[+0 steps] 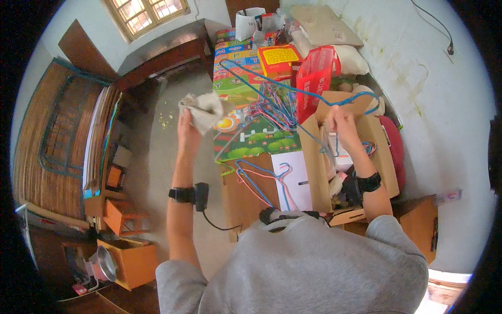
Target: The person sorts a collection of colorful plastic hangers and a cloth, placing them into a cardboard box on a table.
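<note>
My left hand (188,125) is raised and closed on a crumpled beige cloth (203,111), held out over the floor left of the table. My right hand (340,121) grips a blue wire hanger (293,90) lifted above an open cardboard box (314,172). A tangle of blue and pink wire hangers (274,107) dangles from it over the colourful play mat (251,138). More hangers (264,180) lie on the wooden table beside a white sheet (293,180). Both wrists wear black bands.
A red plastic bag (316,78), a yellow box (278,57), a white bag (248,23) and pillows (334,39) crowd the far end. A dark red cushion (395,149) lies right of the box. Boards, a small orange stool (123,217) and a metal pot (104,264) stand at the left.
</note>
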Available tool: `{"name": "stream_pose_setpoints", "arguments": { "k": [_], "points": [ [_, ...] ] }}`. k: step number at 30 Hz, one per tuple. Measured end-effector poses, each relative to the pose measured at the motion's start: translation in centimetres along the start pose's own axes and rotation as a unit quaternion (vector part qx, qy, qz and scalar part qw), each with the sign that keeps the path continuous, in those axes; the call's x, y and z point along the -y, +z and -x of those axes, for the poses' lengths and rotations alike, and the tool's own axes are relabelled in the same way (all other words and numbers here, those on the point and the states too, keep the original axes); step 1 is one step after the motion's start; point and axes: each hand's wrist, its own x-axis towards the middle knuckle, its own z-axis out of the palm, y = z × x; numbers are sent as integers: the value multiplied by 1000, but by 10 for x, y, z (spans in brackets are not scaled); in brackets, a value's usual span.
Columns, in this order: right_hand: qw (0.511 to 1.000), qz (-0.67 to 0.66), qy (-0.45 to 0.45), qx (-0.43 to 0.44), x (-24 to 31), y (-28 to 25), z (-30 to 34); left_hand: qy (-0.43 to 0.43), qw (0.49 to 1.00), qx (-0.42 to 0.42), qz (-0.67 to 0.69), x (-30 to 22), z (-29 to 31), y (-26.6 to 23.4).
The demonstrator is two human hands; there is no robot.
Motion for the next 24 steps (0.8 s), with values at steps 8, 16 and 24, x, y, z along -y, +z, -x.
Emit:
{"name": "stream_pose_setpoints", "arguments": {
  "k": [8,16,24],
  "points": [
    [993,-40,-52,103,-28,39,-9,-66,991,-110,-49,-1,11,86],
    [977,-93,65,183,-10,34,0,-125,979,-85,-135,-3,1,100],
    [966,-245,-52,-66,16,61,-24,-144,932,93,-321,91,54,134]
  ]
}}
